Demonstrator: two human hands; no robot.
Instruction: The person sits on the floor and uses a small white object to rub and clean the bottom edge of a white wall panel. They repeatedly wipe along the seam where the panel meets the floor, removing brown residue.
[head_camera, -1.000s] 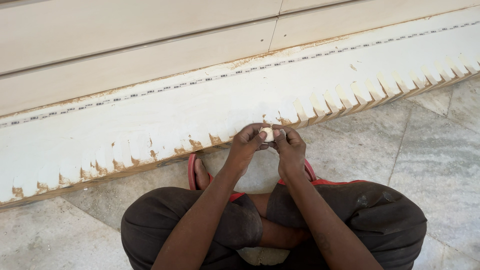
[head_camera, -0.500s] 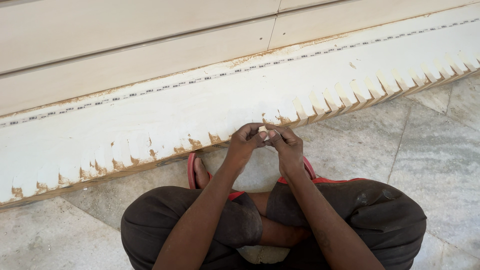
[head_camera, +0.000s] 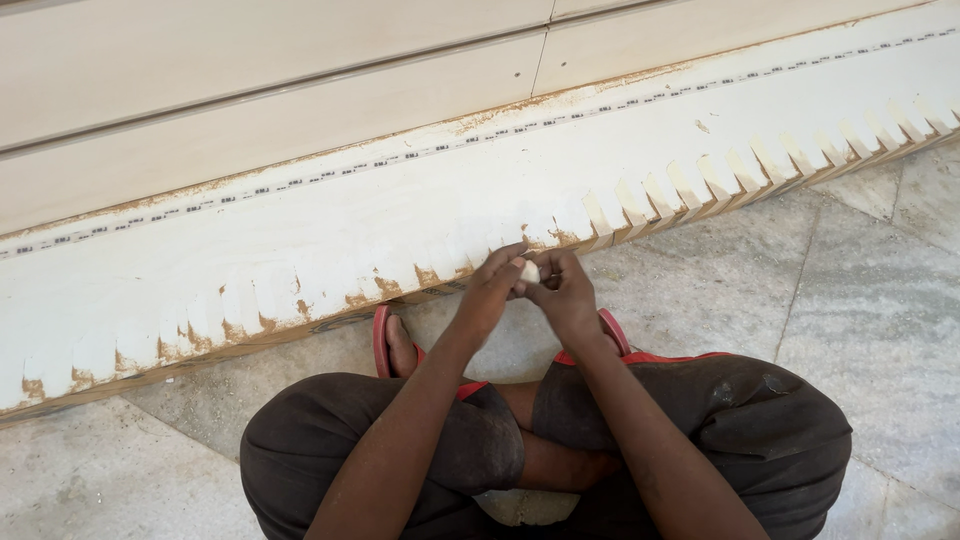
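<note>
Head view looks straight down on my two hands, which meet just in front of the notched lower edge of a long white-painted board (head_camera: 420, 215) lying across the grey stone floor (head_camera: 860, 300). My left hand (head_camera: 490, 290) has its fingers stretched forward and pinched onto a small pale lump (head_camera: 529, 270), and my right hand (head_camera: 565, 295) is curled against the same lump from the other side, so both hands hold it between them, just above the floor and right beside the board's sawtooth edge. I cannot tell what the lump is made of. Below the hands I see crossed legs in dark trousers (head_camera: 760, 420) and red sandals (head_camera: 383, 340) on the feet, one on each side of the wrists.
</note>
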